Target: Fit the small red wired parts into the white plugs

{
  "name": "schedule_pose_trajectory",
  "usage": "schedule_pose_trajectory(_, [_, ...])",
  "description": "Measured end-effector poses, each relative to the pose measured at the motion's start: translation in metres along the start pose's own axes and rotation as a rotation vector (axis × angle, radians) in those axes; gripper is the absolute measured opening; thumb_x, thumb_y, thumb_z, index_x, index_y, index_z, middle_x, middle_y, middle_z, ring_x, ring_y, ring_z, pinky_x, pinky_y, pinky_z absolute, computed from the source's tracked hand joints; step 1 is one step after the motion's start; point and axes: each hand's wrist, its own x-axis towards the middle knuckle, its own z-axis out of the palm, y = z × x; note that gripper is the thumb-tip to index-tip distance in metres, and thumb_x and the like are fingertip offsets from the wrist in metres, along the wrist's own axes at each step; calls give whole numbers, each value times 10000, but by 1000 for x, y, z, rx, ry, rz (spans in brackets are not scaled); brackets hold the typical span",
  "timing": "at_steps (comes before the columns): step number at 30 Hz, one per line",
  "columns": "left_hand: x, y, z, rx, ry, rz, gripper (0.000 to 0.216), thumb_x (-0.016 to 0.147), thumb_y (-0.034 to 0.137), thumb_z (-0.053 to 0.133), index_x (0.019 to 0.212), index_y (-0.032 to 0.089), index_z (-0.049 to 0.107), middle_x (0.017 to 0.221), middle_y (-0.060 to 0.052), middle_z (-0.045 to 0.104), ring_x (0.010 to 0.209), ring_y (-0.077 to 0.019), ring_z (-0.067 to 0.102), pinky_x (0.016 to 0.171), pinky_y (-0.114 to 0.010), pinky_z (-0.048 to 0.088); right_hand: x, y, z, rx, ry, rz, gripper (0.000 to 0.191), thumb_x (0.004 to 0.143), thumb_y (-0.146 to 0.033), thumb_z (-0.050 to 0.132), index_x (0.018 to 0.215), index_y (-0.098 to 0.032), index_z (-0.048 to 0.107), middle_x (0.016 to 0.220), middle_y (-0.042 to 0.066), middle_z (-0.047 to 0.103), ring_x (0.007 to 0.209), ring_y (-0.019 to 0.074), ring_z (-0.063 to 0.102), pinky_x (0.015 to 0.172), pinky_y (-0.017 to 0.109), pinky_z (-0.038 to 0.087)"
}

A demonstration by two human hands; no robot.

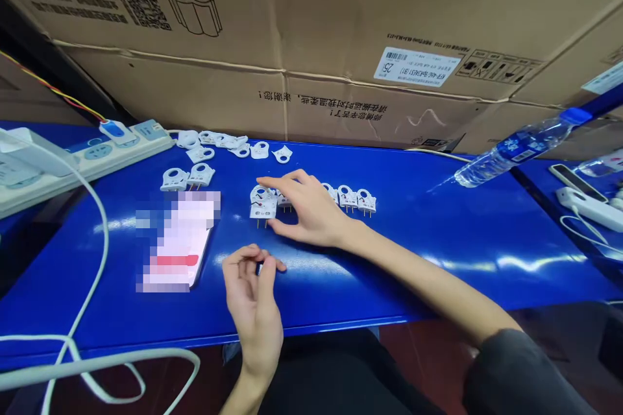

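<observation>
My right hand [314, 211] reaches over the middle of the blue table. Its thumb and index finger close on the top and lower edges of a white plastic part [263, 209], which has a round hole and metal pins pointing down. More of these pinned parts [347, 198] stand in a row beside and behind that hand, some hidden by it. Nearer the table's front edge, my left hand [254, 311] is raised, palm turned inward. Its fingers are loosely curled with a gap to the thumb, and I see nothing held in them.
Two pinned white parts [200, 174] stand at left, with several loose white pieces [224, 141] behind. A phone [182, 246], partly blurred, lies left of my hands. A power strip [104, 152], white cables [100, 253], a water bottle [516, 149] and a large cardboard box [331, 32] surround the area.
</observation>
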Motion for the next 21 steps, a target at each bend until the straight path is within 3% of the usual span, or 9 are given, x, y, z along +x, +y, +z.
schedule_pose_trajectory(6, [-1, 3, -1, -7, -5, -30, 203, 905, 303, 740, 1030, 243, 592, 998, 23, 548, 822, -93, 608, 795, -250, 525, 46, -4, 27, -136, -112, -83, 598, 959, -317, 616, 1513, -152, 466, 1434, 105, 653, 1316, 295, 509, 1005, 454, 449])
schedule_pose_trajectory(12, [-2, 3, -3, 24, -26, -44, 181, 920, 297, 715, 1047, 247, 597, 991, 24, 557, 829, -101, 619, 800, -262, 523, 61, 1, 40, -238, -173, -49, 620, 949, -289, 610, 1532, -138, 462, 1434, 114, 650, 1358, 328, 463, 1022, 497, 438])
schedule_pose_trajectory(17, [0, 1, -3, 2, -25, -35, 204, 907, 301, 744, 1043, 243, 603, 1023, 21, 553, 838, -93, 615, 817, -249, 518, 46, -5, 29, -226, -93, -65, 621, 946, -253, 586, 1544, -147, 458, 1580, 105, 526, 1468, 312, 373, 1119, 504, 406])
schedule_pose_trajectory(21, [1, -1, -2, 11, -43, -24, 204, 903, 299, 748, 1045, 243, 612, 1069, 8, 565, 857, -98, 611, 806, -244, 532, -2, -22, 13, -182, 36, 34, 533, 997, -215, 495, 1526, -154, 488, 1583, 122, 519, 1489, 302, 368, 1165, 508, 395])
